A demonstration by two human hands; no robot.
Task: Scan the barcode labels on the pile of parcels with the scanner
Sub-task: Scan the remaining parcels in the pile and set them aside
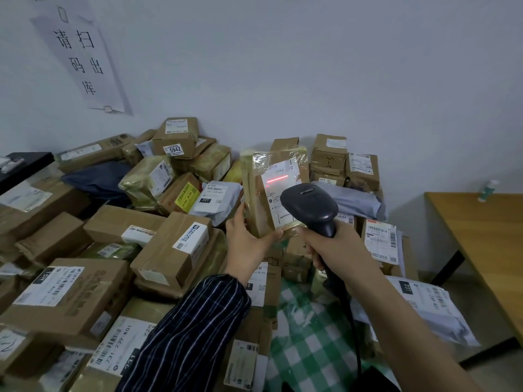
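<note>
Parcel (273, 190), one brown box wrapped in clear tape, is held upright above the pile (113, 250), just beyond the scanner. The left hand (249, 236) grips its lower end, fingers and thumb curled round it. The right hand (334, 247) is closed round the handle of the single black scanner (311, 205), whose head points to twelve o'clock at the parcel's white label (283, 193). One red line (277, 180) lies across the label's top, where glare washes out the print. The mark on the scanner head is too small to read, and a cable (353, 321) trails from the handle toward six o'clock. On the wall at ten o'clock a sign (82, 60) reads 请扫码出库 in five characters. A box (175, 149) at eleven o'clock carries a sticker reading 5942. Three labels read 231-239-K01: on a grey bag (212, 198) at nine o'clock of the parcel, on a carton (119, 346) at seven o'clock, and on a white bag (424, 301) at four o'clock. One yellow label (186, 197) sits beside the grey bag, its print too small to read. The piled boxes and bags overlap too much for a sure count. A checked cloth (305, 335) shows at six o'clock, and a table (481, 222) with one bottle (487, 190) stands at three o'clock.
</note>
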